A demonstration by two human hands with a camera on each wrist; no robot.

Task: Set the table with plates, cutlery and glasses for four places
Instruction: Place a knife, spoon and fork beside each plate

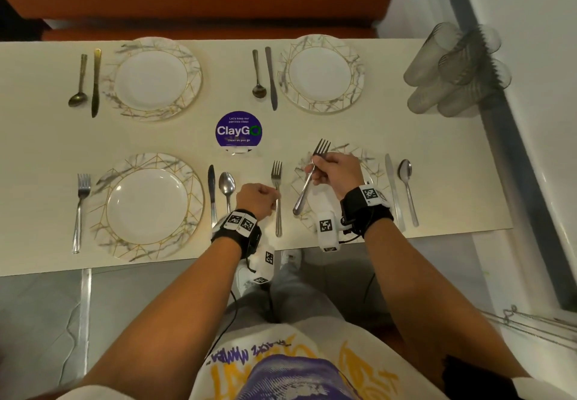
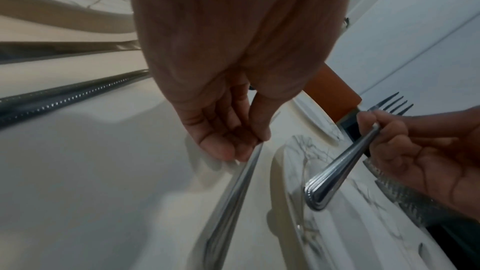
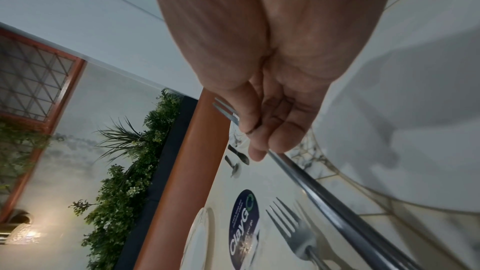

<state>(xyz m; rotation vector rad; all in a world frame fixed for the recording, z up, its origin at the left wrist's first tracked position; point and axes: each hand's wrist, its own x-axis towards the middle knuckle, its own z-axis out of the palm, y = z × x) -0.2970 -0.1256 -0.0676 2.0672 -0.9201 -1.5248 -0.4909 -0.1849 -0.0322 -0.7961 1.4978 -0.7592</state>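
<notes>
Four marbled plates sit on the cream table (image 1: 437, 156). My left hand (image 1: 260, 198) (image 2: 233, 141) pinches the handle of a fork (image 1: 276, 174) (image 2: 233, 192) (image 3: 293, 231) that lies flat just left of the near-right plate (image 1: 370, 162). Above that plate, my right hand (image 1: 335, 171) (image 3: 272, 126) grips a second fork (image 1: 321, 148) (image 2: 337, 167) (image 3: 337, 206) in the air, tines pointing away from me. A knife (image 1: 392, 187) and spoon (image 1: 407, 187) lie to the right of this plate.
The near-left plate (image 1: 175, 165) has a fork (image 1: 81, 206), knife (image 1: 212, 193) and spoon (image 1: 227, 185). Each far plate (image 1: 187, 56) (image 1: 352, 56) has a spoon and knife on its left. Several glasses (image 1: 452, 71) stand at the far right corner. A purple sticker (image 1: 239, 131) marks the centre.
</notes>
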